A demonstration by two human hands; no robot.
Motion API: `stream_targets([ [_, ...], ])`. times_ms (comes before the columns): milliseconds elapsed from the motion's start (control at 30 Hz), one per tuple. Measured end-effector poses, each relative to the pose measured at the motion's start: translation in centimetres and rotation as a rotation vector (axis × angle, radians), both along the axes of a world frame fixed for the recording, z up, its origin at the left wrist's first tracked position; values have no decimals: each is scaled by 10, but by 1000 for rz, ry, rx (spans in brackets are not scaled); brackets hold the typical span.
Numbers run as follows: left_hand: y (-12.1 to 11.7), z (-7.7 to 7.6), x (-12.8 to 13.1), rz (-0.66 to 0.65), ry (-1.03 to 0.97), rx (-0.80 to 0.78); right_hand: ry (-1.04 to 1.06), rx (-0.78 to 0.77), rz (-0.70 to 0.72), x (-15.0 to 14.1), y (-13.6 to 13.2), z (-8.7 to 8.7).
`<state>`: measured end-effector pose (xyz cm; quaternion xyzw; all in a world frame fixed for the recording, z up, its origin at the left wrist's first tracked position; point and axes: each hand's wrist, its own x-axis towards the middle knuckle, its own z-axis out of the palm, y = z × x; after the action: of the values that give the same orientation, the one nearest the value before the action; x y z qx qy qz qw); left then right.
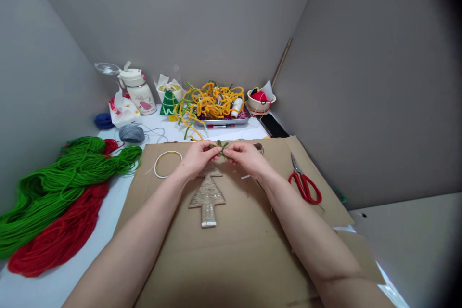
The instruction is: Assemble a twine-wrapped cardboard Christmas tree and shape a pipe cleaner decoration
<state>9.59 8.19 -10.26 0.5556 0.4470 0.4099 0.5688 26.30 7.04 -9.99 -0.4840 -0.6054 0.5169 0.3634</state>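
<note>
Between the fingertips of my left hand [199, 158] and my right hand [246, 156] is a small dark-green piece of fuzzy craft stem or yarn [221, 146], bent with short ends sticking up. Both hands pinch it above the cardboard. Just below them lies a tree shape wrapped in brown twine [208, 193], with a white strip across the foot of its trunk. My hands hide the top of the tree. A white ring [168, 164] lies left of my left hand, and a small brown roll [259, 148] shows partly behind my right hand.
Red-handled scissors [305, 184] lie right on the cardboard [224, 264]. Green yarn [61, 180] and red yarn [68, 238] fill the left side. Behind stand a tray [225, 121] of yellow strands, a white bottle [140, 94], a bowl [260, 102] and a grey yarn ball [131, 133].
</note>
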Motion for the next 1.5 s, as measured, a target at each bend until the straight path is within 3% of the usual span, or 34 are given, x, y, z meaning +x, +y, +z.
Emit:
stream_targets([
  [200, 1, -6, 1, 75, -189, -96, -200, 365, -114, -9, -6, 3],
  [667, -2, -1, 4, 104, -277, -203, -737, 857, -123, -16, -17, 2],
  [1167, -8, 10, 5, 107, -172, -196, -714, 820, -245, -21, -20, 0],
  [1367, -13, 6, 20, 239, -303, -228, -654, 754, -314, -23, -23, -1],
  [1500, -10, 4, 20, 229, -341, -202, -555, 669, -291, -21, -21, 4],
])
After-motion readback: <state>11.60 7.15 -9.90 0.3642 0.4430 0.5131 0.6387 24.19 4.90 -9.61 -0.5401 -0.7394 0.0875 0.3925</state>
